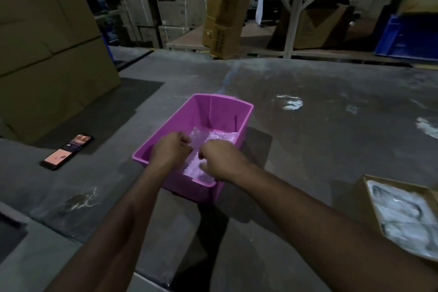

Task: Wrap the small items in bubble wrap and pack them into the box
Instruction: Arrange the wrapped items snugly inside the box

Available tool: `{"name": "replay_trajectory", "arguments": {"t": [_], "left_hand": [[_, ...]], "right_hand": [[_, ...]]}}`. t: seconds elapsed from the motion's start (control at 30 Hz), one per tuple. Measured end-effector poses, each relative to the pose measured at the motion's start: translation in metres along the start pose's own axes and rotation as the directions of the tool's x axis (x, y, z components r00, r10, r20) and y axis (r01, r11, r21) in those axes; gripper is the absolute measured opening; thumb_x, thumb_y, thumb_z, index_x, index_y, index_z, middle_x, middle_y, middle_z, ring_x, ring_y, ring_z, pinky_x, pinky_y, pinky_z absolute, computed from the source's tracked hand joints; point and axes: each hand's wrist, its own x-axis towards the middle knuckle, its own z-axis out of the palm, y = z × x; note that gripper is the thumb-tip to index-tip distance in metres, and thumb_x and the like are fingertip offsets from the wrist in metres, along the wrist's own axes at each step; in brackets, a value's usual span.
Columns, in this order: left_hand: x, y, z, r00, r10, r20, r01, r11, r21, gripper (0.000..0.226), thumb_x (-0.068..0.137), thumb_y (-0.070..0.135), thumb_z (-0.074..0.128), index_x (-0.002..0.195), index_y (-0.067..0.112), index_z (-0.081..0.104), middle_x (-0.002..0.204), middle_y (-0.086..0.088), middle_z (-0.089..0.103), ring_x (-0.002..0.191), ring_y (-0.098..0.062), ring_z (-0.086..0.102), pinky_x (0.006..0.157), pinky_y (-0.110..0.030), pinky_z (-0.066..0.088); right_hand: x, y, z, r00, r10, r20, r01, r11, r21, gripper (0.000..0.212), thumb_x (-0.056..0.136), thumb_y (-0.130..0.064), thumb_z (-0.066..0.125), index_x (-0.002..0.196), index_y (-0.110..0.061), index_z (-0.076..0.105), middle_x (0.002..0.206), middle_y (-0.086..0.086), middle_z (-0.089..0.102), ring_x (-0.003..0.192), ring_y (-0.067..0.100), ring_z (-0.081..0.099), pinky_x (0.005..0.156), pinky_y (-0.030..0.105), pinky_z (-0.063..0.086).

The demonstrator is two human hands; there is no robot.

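Observation:
A pink plastic box [220,111] stands on the grey floor in the middle of the view. Inside it lies clear bubble wrap [213,137], spread over the bottom. Both my hands reach into the box from the near side. My left hand [171,149] has its fingers curled and pinches an edge of the bubble wrap at the left. My right hand [219,160] is beside it, fingers curled on the wrap near the middle. Whatever the wrap covers is hidden under it and under my hands.
A phone [67,151] with a lit screen lies on the floor to the left. An open cardboard carton [400,216] with pale plastic-wrapped contents sits at the right. Large cardboard boxes [47,54] are stacked at the left, and shelving with cartons lines the back.

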Motion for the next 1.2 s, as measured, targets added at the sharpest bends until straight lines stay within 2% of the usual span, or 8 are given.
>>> {"name": "replay_trajectory", "arguments": {"t": [0.1, 0.2, 0.33, 0.67, 0.8, 0.97, 1.1, 1.2], "left_hand": [[0.018, -0.016, -0.002, 0.971, 0.057, 0.233, -0.096, 0.983, 0.158, 0.045, 0.087, 0.032, 0.079, 0.126, 0.016, 0.065, 0.123, -0.006, 0.071, 0.111, -0.026, 0.066, 0.096, -0.037, 0.052], [0.027, -0.019, -0.003, 0.911, 0.099, 0.401, -0.188, 0.964, 0.189, 0.055, 0.091, 0.03, 0.075, 0.139, 0.013, 0.056, 0.135, -0.008, 0.064, 0.121, -0.026, 0.061, 0.104, -0.035, 0.047], [0.037, -0.029, -0.001, 0.912, 0.158, 0.377, -0.214, 0.971, 0.11, 0.054, 0.09, 0.024, 0.076, 0.139, 0.014, 0.056, 0.134, -0.008, 0.065, 0.118, -0.025, 0.062, 0.102, -0.036, 0.049], [0.043, -0.045, -0.002, 0.927, 0.232, 0.296, -0.258, 0.965, 0.053, 0.047, 0.089, 0.023, 0.074, 0.134, 0.016, 0.061, 0.127, -0.005, 0.069, 0.11, -0.022, 0.066, 0.096, -0.034, 0.052], [0.045, -0.05, -0.003, 0.926, 0.236, 0.296, -0.251, 0.968, 0.015, 0.047, 0.09, 0.028, 0.074, 0.133, 0.014, 0.062, 0.126, -0.005, 0.07, 0.11, -0.022, 0.067, 0.096, -0.035, 0.053], [0.037, -0.04, -0.02, 0.893, 0.349, 0.284, -0.225, 0.893, -0.389, 0.073, 0.074, 0.06, 0.074, 0.13, 0.013, 0.063, 0.124, 0.001, 0.068, 0.112, -0.012, 0.065, 0.099, -0.031, 0.052], [0.026, -0.026, -0.036, 0.848, 0.464, 0.255, -0.335, 0.844, -0.42, 0.075, 0.068, 0.049, 0.087, 0.133, 0.021, 0.061, 0.124, 0.011, 0.064, 0.113, -0.004, 0.06, 0.099, -0.027, 0.049], [0.024, -0.008, -0.04, 0.877, 0.476, 0.07, -0.425, 0.834, -0.352, 0.048, 0.074, 0.035, 0.089, 0.116, 0.021, 0.07, 0.103, 0.012, 0.071, 0.094, -0.007, 0.066, 0.085, -0.03, 0.055]], "right_hand": [[0.023, -0.016, 0.014, 0.948, 0.054, 0.314, 0.016, 0.976, -0.219, 0.01, 0.086, -0.014, 0.068, 0.079, -0.012, 0.06, 0.087, 0.007, 0.065, 0.093, 0.029, 0.066, 0.066, 0.031, 0.042], [0.041, -0.027, 0.024, 0.874, 0.126, 0.47, 0.036, 0.946, -0.321, 0.025, 0.093, -0.01, 0.058, 0.116, -0.014, 0.065, 0.117, 0.004, 0.067, 0.096, 0.023, 0.062, 0.073, 0.031, 0.044], [0.057, -0.024, 0.047, 0.799, 0.177, 0.575, 0.058, 0.929, -0.366, 0.037, 0.105, -0.021, 0.04, 0.138, -0.017, 0.055, 0.141, 0.002, 0.056, 0.128, 0.025, 0.054, 0.097, 0.038, 0.047], [0.059, -0.018, 0.061, 0.777, 0.237, 0.584, -0.022, 0.936, -0.351, 0.033, 0.103, -0.016, 0.046, 0.131, -0.008, 0.061, 0.132, 0.011, 0.063, 0.12, 0.029, 0.06, 0.1, 0.037, 0.05], [0.061, -0.024, 0.043, 0.874, 0.184, 0.449, -0.021, 0.939, -0.345, 0.024, 0.093, -0.004, 0.056, 0.115, -0.004, 0.067, 0.119, 0.013, 0.067, 0.108, 0.03, 0.065, 0.085, 0.036, 0.054], [0.057, -0.014, -0.005, 0.98, 0.186, 0.074, -0.173, 0.973, -0.152, 0.024, 0.087, 0.001, 0.057, 0.103, -0.008, 0.073, 0.103, 0.011, 0.073, 0.098, 0.03, 0.067, 0.073, 0.031, 0.047], [0.031, 0.006, -0.047, 0.95, 0.241, -0.197, -0.214, 0.965, 0.15, 0.029, 0.087, -0.002, 0.055, 0.104, -0.013, 0.076, 0.106, 0.003, 0.075, 0.099, 0.021, 0.066, 0.08, 0.028, 0.047], [0.008, 0.024, -0.063, 0.856, 0.359, -0.371, -0.188, 0.886, 0.424, 0.027, 0.087, -0.001, 0.058, 0.093, -0.019, 0.076, 0.092, -0.006, 0.074, 0.084, 0.008, 0.066, 0.076, 0.027, 0.049]]}}
